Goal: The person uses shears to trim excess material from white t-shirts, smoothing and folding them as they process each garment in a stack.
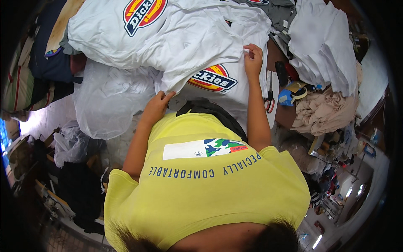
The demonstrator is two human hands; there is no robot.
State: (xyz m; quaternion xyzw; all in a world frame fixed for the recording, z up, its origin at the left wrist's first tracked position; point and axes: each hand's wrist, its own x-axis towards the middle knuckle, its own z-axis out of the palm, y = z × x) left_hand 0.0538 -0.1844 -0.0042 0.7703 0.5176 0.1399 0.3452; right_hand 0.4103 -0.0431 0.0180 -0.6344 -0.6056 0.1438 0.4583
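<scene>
A white T-shirt (212,35) lies spread over the work surface in front of me, on top of other white shirts. Its lower left edge is pinched between the thumb and fingers of my left hand (159,104). Farther up and to the right, my right hand (253,61) closes its fingertips on the shirt's right edge. Between my hands shows a second white shirt with a red, yellow and navy printed logo (213,78), partly covered by the upper one. Another large logo of the same colours (145,13) is on the white cloth at the far left.
Scissors (269,102) with red and black handles lie right of my right forearm. Beyond them are a tape roll (299,93), beige cloth (327,111) and a pile of white garments (321,44). A clear plastic bag (111,103) hangs at left, near dark folded clothes (46,63).
</scene>
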